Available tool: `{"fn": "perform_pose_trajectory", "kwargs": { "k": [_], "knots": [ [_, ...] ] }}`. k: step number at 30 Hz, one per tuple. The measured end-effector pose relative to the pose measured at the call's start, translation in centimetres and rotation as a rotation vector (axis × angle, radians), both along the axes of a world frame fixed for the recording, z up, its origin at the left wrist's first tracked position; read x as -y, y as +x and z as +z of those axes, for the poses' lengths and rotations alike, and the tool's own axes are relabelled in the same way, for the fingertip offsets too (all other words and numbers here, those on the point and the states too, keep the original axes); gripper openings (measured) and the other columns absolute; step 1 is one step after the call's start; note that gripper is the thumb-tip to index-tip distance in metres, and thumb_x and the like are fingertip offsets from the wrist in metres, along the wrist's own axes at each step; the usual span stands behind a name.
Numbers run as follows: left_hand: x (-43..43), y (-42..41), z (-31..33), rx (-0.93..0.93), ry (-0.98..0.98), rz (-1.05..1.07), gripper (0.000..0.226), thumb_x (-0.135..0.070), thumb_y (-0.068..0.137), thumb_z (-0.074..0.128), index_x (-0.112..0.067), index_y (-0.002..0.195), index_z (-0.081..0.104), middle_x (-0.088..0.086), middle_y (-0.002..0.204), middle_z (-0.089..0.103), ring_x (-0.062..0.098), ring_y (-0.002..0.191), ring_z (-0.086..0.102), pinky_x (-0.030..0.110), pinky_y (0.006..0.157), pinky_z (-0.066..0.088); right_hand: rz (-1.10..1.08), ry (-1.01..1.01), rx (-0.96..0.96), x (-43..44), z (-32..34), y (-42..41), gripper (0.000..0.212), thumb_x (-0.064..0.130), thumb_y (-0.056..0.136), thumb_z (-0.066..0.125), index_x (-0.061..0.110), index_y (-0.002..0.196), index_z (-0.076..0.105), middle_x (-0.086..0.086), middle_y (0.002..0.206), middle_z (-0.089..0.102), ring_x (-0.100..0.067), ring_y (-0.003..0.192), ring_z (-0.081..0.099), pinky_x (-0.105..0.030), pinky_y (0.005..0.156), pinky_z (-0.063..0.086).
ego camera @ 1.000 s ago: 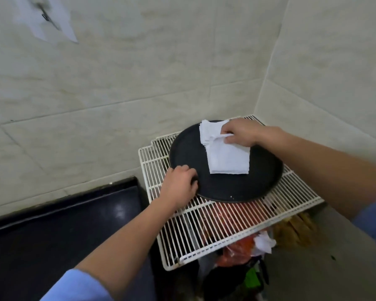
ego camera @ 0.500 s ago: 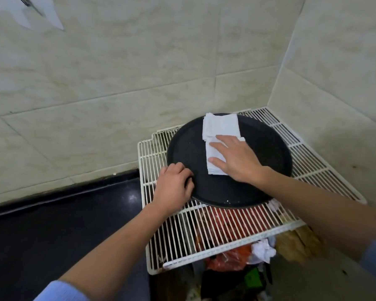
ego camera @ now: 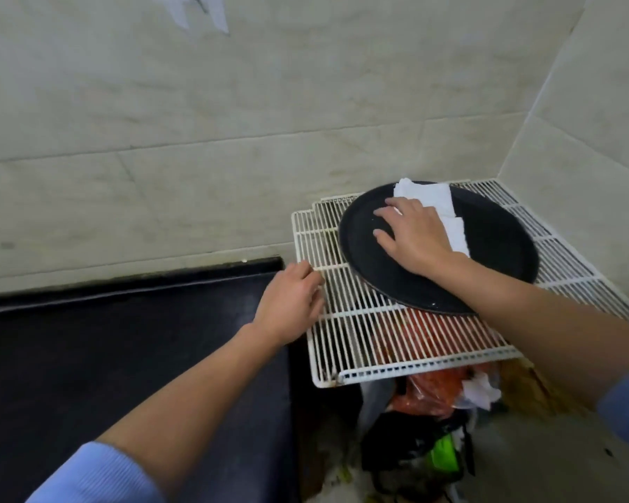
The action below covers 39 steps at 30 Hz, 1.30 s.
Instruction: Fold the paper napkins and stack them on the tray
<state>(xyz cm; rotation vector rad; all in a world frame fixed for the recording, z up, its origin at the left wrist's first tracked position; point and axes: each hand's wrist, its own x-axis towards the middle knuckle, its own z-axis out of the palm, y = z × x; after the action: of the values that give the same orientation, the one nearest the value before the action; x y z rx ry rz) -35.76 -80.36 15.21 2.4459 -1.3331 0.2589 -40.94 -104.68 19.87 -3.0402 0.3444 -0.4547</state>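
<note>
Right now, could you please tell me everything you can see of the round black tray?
The round black tray is matte, plastic-looking, with a low raised rim and a few pale specks near its front edge. It lies flat on the white wire rack in the tiled corner. Folded white paper napkins sit on its far half, and the right hand lies flat across them. The left hand is off it.

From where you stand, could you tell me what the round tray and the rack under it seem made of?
Tray: black, matte, probably plastic, perhaps rubber-faced; its surface shows almost no glare. Rack: thin wire, likely metal with a white coating; slender parallel bars, slightly stained.
</note>
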Motion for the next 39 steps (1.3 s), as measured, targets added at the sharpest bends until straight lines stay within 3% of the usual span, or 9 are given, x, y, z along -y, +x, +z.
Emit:
{"fn": "perform_pose_trajectory", "kwargs": {
  "k": [4, 8, 19, 27, 39],
  "knots": [
    [-12.5, 0.1, 0.0, -0.046, 0.029, 0.204, 0.018, -0.022, 0.086, 0.055, -0.012, 0.099, 0.063, 0.004, 0.094, 0.058, 0.026, 0.087, 0.057, 0.035, 0.065, 0.045, 0.203, -0.006, 0.033, -11.6, 1.4, 3.3, 0.035, 0.035, 0.093, 0.05, 0.017, 0.122, 0.061, -0.007, 0.122, 0.059, -0.029, 0.113, 0.052, -0.042, 0.089, 0.04],
    [-27.4, -1.4, -0.1, -0.086, 0.092, 0.409, 0.016, -0.025, 0.089, 0.052, -0.014, 0.097, 0.059, 0.003, 0.093, 0.056, 0.026, 0.087, 0.057, 0.037, 0.065, 0.046, 0.367, 0.066, -0.021, -26.5, 0.2, 4.7, 0.029, 0.037, 0.092, 0.051, 0.018, 0.11, 0.064, -0.006, 0.109, 0.062, -0.031, 0.102, 0.058, -0.039, 0.08, 0.047],
    [-62.9, -11.2, -1.1, -0.172, 0.146, 1.006, 0.015, -0.028, 0.089, 0.051, -0.019, 0.096, 0.06, 0.003, 0.095, 0.06, 0.028, 0.088, 0.061, 0.037, 0.07, 0.05, 0.842, 0.002, -0.226, -61.6, -3.3, 5.5, 0.028, 0.041, 0.094, 0.045, 0.026, 0.113, 0.059, 0.0, 0.112, 0.057, -0.023, 0.102, 0.056, -0.032, 0.068, 0.038],
    [-76.2, -16.9, -3.8, -0.32, 0.145, 1.321, 0.026, -0.025, 0.09, 0.048, -0.015, 0.111, 0.06, 0.007, 0.109, 0.063, 0.028, 0.101, 0.059, 0.036, 0.078, 0.049, 1.126, -0.042, -0.296, -80.0, -5.4, 7.4, 0.029, 0.043, 0.094, 0.046, 0.027, 0.115, 0.058, 0.001, 0.11, 0.059, -0.025, 0.097, 0.06, -0.036, 0.075, 0.047],
    [-93.0, -12.7, -4.2, -0.404, 0.088, 1.616, 0.03, -0.029, 0.092, 0.048, -0.019, 0.119, 0.058, 0.004, 0.115, 0.064, 0.026, 0.107, 0.058, 0.033, 0.081, 0.046, 1.37, -0.013, -0.372, -104.2, -7.9, 17.4, 0.031, 0.044, 0.092, 0.051, 0.027, 0.118, 0.057, 0.001, 0.113, 0.062, -0.024, 0.099, 0.061, -0.036, 0.076, 0.048]
  ]
}}
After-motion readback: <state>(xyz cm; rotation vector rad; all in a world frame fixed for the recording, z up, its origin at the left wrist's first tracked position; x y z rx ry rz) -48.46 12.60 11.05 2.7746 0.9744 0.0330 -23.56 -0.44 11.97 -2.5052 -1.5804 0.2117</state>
